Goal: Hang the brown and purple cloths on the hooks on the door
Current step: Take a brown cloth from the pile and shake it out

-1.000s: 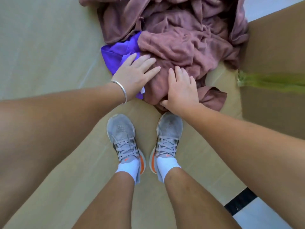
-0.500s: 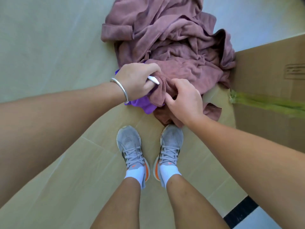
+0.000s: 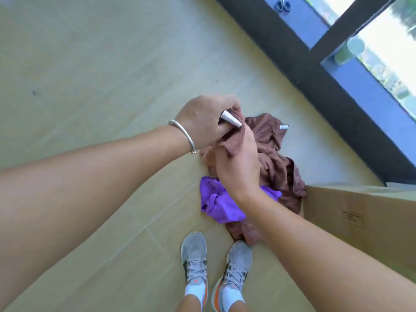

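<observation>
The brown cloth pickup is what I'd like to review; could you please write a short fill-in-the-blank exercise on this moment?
1. Both hands, the left hand and the right hand, grip the ____ cloth.
2. The purple cloth lies on the ____.
3. The silver bracelet is on the ____ wrist.
4. The cardboard box stands on the person's ____ side.

Missing words: brown; floor; left; right
</observation>
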A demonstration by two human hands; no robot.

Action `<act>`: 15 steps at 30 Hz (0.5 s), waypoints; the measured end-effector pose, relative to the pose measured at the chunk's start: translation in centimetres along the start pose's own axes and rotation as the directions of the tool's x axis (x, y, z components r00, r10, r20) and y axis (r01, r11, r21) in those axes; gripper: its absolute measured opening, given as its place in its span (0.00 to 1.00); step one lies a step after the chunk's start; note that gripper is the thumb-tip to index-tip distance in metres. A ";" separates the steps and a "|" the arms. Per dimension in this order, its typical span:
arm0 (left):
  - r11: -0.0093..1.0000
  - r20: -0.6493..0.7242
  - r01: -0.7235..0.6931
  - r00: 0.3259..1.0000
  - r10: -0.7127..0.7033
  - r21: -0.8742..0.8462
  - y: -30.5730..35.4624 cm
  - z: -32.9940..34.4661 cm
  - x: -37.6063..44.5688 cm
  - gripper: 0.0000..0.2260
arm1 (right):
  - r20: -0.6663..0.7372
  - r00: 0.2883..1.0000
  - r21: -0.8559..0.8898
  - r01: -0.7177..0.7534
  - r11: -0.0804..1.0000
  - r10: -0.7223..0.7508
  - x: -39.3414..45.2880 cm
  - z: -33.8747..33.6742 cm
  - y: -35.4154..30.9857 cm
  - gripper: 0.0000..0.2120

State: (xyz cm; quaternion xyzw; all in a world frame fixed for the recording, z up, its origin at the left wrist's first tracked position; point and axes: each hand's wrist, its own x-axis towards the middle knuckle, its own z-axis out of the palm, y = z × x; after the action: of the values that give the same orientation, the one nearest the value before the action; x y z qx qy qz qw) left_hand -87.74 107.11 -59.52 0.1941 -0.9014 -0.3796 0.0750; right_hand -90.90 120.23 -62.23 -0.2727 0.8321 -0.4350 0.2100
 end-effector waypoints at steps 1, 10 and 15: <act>0.999 -0.025 0.016 1.000 -0.015 0.034 0.0 -2.8 0.1 0.12 | 0.041 0.997 -0.052 0.072 0.996 -0.070 1.4 -0.1 -2.2 0.20; 0.939 -0.353 0.171 0.934 -0.058 0.297 -1.5 -26.0 -4.8 0.16 | 0.292 0.922 -0.204 0.320 0.925 -0.254 8.7 2.1 -20.7 0.14; 0.842 -0.533 0.322 0.845 -0.049 0.433 -3.4 -34.2 -10.8 0.16 | 0.216 0.880 -0.060 0.445 0.894 -0.424 7.8 5.9 -30.5 0.19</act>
State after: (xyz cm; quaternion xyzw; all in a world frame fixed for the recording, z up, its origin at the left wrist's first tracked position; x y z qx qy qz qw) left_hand -67.19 86.97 -37.89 0.3884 -0.8934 -0.0710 0.2144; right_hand -85.14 97.28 -40.71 -0.5050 0.7468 -0.3965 0.1735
